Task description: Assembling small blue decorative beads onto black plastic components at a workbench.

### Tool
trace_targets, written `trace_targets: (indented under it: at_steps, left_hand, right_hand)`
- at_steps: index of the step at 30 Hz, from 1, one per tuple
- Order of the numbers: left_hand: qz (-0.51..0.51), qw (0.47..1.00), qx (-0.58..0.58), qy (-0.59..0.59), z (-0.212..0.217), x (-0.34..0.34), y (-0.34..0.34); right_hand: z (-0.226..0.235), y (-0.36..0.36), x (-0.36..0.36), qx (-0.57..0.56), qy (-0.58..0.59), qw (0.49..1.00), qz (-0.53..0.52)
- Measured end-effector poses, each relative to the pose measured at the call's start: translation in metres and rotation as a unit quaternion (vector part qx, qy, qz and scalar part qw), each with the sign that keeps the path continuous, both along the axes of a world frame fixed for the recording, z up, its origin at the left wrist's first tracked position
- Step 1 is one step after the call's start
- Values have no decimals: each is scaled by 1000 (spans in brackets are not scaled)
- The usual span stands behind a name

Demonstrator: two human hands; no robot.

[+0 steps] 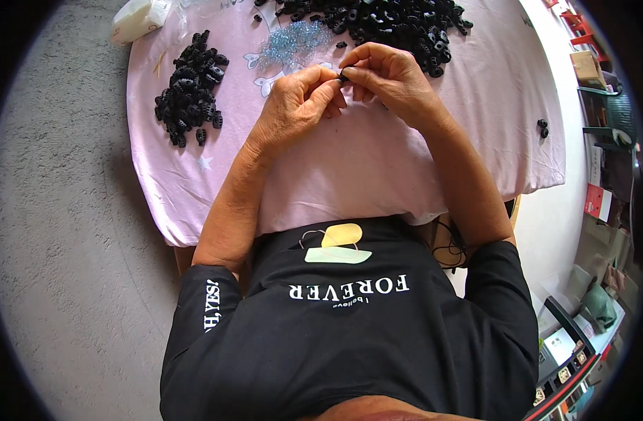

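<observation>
Over the far middle of the pink cloth (328,175), my two hands meet fingertip to fingertip. Thumb and finger of my left hand (298,102) pinch at a small black plastic piece (344,76). My right hand (394,78) pinches the same piece from the other side; the fingers cover most of it. Just beyond them lies a loose heap of tiny, shiny bluish-clear parts (293,43), too small to make out singly. A big heap of black plastic pieces (399,24) spreads behind my right hand. To the left sits a smaller heap of similar black pieces (189,95).
A pair of black pieces (542,128) lies apart near the cloth's right edge. At the far left corner is a white block-like package (139,19) beside clear plastic. Dark cables (451,245) hang under the table's near right side. Shelves with assorted goods line the right.
</observation>
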State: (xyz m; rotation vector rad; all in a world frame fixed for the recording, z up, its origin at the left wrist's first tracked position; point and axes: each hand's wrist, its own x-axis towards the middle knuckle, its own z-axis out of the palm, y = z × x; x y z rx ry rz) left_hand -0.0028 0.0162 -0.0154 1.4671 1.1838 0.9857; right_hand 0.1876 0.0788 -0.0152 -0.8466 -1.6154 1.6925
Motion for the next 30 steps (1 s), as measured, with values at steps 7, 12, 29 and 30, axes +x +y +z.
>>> trace_targets:
  at_steps: [7,12,29,30]
  left_hand:
    - [31,998,28,41,0,1,0]
    - [42,996,32,70,2,4,-1]
    - [108,988,32,104,7,14,-5]
    - [95,992,22,74,8,13,-2]
  right_hand:
    - [-4,0,0,-18,32,999,18]
    - [-8,1,0,-18,32,999,23]
    - [-4,-10,-9,110,1,991,-78]
    - [-4,-8,-8,110,0,991,-79]
